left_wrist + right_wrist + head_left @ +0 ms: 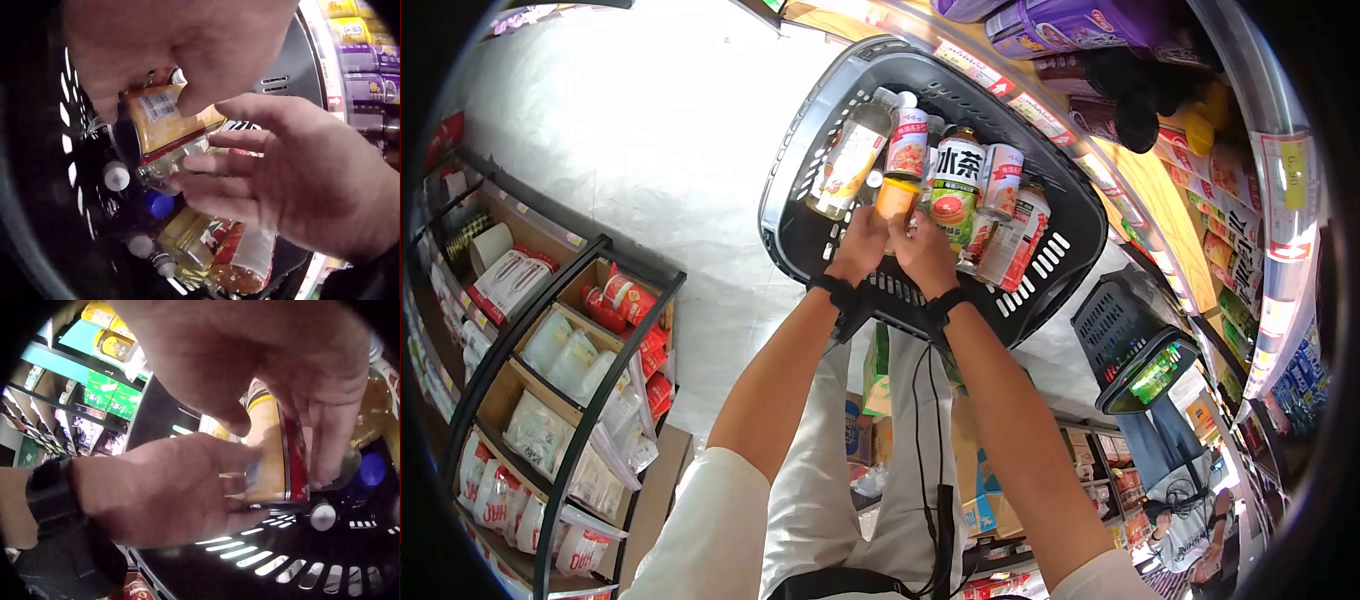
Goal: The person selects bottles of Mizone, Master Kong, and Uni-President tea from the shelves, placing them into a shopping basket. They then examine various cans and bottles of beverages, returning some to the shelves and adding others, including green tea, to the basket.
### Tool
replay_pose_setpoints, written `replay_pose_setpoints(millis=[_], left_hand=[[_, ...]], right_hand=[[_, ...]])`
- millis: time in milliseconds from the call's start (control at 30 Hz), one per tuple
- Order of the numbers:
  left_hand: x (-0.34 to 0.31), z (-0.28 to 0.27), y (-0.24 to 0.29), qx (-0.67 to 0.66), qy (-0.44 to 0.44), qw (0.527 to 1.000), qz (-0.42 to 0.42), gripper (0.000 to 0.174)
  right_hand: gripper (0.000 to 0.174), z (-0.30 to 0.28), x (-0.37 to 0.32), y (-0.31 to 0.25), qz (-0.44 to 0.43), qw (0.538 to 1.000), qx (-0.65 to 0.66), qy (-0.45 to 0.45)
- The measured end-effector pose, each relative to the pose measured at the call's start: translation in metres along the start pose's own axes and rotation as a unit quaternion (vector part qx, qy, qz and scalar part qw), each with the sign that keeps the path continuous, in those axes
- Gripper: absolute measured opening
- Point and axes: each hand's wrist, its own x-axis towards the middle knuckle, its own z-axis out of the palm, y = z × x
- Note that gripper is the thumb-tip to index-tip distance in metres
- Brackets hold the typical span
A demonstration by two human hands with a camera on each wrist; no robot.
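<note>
Obs., single moment.

- Orange-label bottle (897, 197): inside the basket (1064, 262), near its front wall, amid the other drinks. Lies tilted, not upright. L wrist view shows a yellow label w/ barcode; R wrist view shows a red strip down one side. Cannot tell whether its base rests on the basket floor.
- Left hand (862, 245): on the bottle's left side, thumb and fingers closed around it, holding it.
- Right hand (925, 255): on the bottle's right side, fingers lying along the label, thumb over the top. It grips the same bottle. The two hands are nearly touching each other.
- Black wrist strap (837, 292) on each forearm; a cable hangs down from the right one.
- Neighbours in basket: green-label tea bottle (956, 190) just beside the held bottle on its right; red-and-white can (1003, 180) next to that; pale juice bottle (848, 165) to the left, leaning; red-label bottle (908, 140) behind. L wrist view also shows a blue cap (159, 204) and a white cap (116, 175) just beside the held bottle.
- Surroundings: basket sits close to a shelf edge w/ price tags (1200, 200) on the right. Second basket (1135, 345) near, to the lower right. Rack of bagged goods (550, 350) well apart on the left. Pale floor (650, 130) between them.
</note>
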Motion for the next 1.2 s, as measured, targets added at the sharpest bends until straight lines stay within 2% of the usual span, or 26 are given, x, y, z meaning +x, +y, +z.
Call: replay_pose_setpoints(millis=[67, 100, 133, 200, 233, 267, 300, 333, 400, 467, 500, 567, 633, 767, 800, 867, 933, 1033, 1067, 1100, 1133, 1167, 1200], left_hand=[[-0.002, 0.003, -0.009, -0.017, 0.021, 1.0, 0.006, 0.056], [-0.009, -0.001, 0.006, 0.001, 0.006, 1.0, -0.014, 0.056], [-0.007, -0.002, -0.001, 0.037, 0.012, 0.999, 0.001, 0.056], [-0.001, 0.001, -0.018, 0.137, 0.05, 0.988, 0.056, 0.052], [0.001, 0.0, -0.015, 0.146, 0.06, 0.985, 0.066, 0.053], [0.003, -0.002, -0.012, 0.133, 0.042, 0.99, 0.026, 0.055], [0.002, -0.006, 0.001, 0.121, 0.025, 0.992, -0.014, 0.057], [0.001, -0.008, 0.01, 0.13, 0.018, 0.991, -0.012, 0.058], [-0.002, -0.011, 0.02, 0.149, 0.002, 0.989, -0.008, 0.058], [-0.005, -0.013, 0.021, 0.142, 0.0, 0.99, 0.01, 0.06], [-0.005, -0.012, 0.021, 0.139, -0.002, 0.99, 0.02, 0.061], [-0.006, -0.007, 0.02, 0.153, -0.018, 0.988, -0.014, 0.064], [-0.009, -0.007, 0.019, 0.171, -0.029, 0.984, -0.051, 0.068], [-0.014, -0.013, 0.025, 0.128, -0.035, 0.99, -0.037, 0.065], [-0.014, -0.012, 0.026, 0.14, -0.021, 0.99, -0.019, 0.058], [-0.015, -0.012, 0.028, 0.067, -0.035, 0.997, 0.019, 0.052], [-0.015, -0.01, 0.028, 0.012, -0.028, 0.999, 0.04, 0.042], [-0.019, -0.009, 0.031, 0.051, 0.009, 0.998, -0.021, 0.043], [-0.025, -0.007, 0.039, 0.018, 0.018, 1.0, 0.004, 0.045], [-0.034, -0.003, 0.053, -0.016, 0.027, 0.999, 0.03, 0.046], [-0.042, -0.001, 0.068, -0.05, 0.036, 0.997, 0.057, 0.048], [-0.05, -0.001, 0.083, -0.124, -0.005, 0.992, 0.014, 0.051], [-0.059, -0.001, 0.098, -0.196, -0.045, 0.979, -0.029, 0.055]], right_hand=[[0.036, -0.006, -0.003, 0.004, -0.022, 1.0, -0.001, -0.003], [0.035, -0.012, -0.004, 0.007, -0.033, 0.999, -0.005, -0.003], [0.034, -0.027, -0.006, 0.0, -0.016, 0.999, 0.03, -0.039], [0.033, -0.048, 0.0, 0.005, -0.048, 0.995, 0.075, 0.033], [0.033, -0.061, 0.002, -0.001, -0.064, 0.991, 0.1, 0.068], [0.03, -0.086, 0.006, -0.003, -0.044, 0.985, 0.146, 0.076], [0.035, -0.109, 0.008, -0.012, -0.123, 0.973, 0.067, 0.183], [0.047, -0.128, 0.014, -0.013, -0.114, 0.957, 0.144, 0.222], [0.06, -0.167, 0.031, -0.033, -0.126, 0.924, 0.196, 0.303], [0.064, -0.192, 0.05, -0.034, -0.126, 0.907, 0.145, 0.374], [0.063, -0.2, 0.059, -0.032, -0.149, 0.911, 0.118, 0.366], [0.062, -0.213, 0.077, -0.027, -0.192, 0.914, 0.066, 0.351], [0.06, -0.213, 0.086, -0.027, -0.209, 0.912, 0.142, 0.323], [0.051, -0.212, 0.086, -0.038, -0.226, 0.901, 0.195, 0.316], [0.05, -0.215, 0.087, -0.037, -0.232, 0.902, 0.185, 0.315], [0.051, -0.216, 0.084, -0.033, -0.223, 0.906, 0.204, 0.297], [0.051, -0.212, 0.066, -0.042, -0.21, 0.896, 0.221, 0.324], [0.051, -0.198, 0.023, -0.062, -0.219, 0.88, 0.208, 0.367], [0.051, -0.193, 0.006, -0.066, -0.225, 0.874, 0.197, 0.384], [0.053, -0.185, -0.009, -0.064, -0.183, 0.885, 0.218, 0.369], [0.053, -0.176, -0.022, -0.054, -0.202, 0.898, 0.146, 0.362], [0.054, -0.162, -0.034, -0.042, -0.257, 0.895, 0.161, 0.327], [0.054, -0.144, -0.051, -0.048, -0.194, 0.89, 0.303, 0.281]])
